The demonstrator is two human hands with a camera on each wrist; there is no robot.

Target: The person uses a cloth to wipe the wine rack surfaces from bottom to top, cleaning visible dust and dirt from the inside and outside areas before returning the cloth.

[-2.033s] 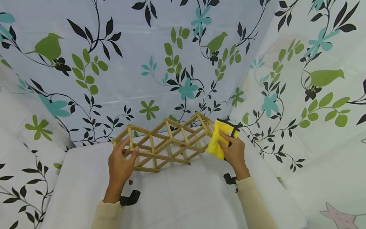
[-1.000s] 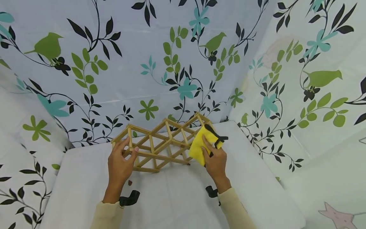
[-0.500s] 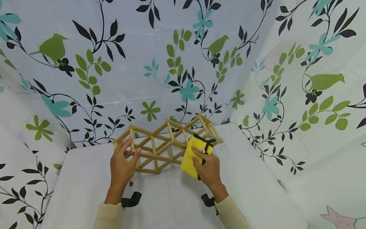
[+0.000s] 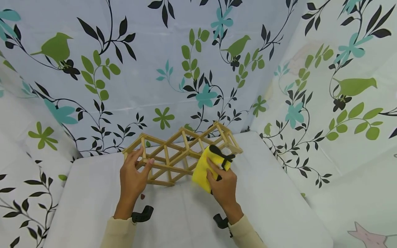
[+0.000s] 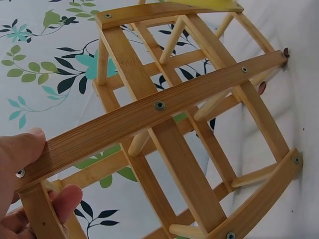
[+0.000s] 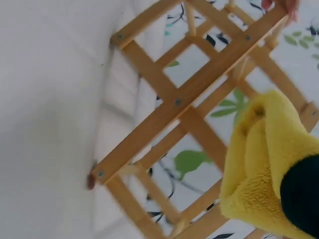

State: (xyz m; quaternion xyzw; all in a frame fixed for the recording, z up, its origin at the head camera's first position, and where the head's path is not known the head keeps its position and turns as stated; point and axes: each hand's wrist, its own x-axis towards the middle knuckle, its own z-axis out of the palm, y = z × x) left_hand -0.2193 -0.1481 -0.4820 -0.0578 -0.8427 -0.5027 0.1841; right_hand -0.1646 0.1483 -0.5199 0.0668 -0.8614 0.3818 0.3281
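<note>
A lattice-framed wooden rack (image 4: 175,159) with crossing slats and round dowels stands on the white surface in the head view. My left hand (image 4: 132,177) grips its left end, thumb and fingers around a slat; the left wrist view shows the thumb on the long slat (image 5: 159,105). Folded in my right hand (image 4: 224,186) is a yellow cloth (image 4: 202,174) with black edging, held against the rack's front right part. In the right wrist view the fluffy cloth (image 6: 264,164) lies over the slats, and the right fingers are out of sight.
The rack stands on a white-covered table (image 4: 173,220), with a patterned sheet (image 4: 139,82) hanging close behind it. A small reddish-brown piece (image 4: 142,196) lies near the left wrist. Black wrist mounts (image 4: 143,214) sit on both wrists.
My right hand has carried the yellow cloth leftward along the rack from its right end, uncovering that end. The left hand keeps its grip and the rack stays in place.
</note>
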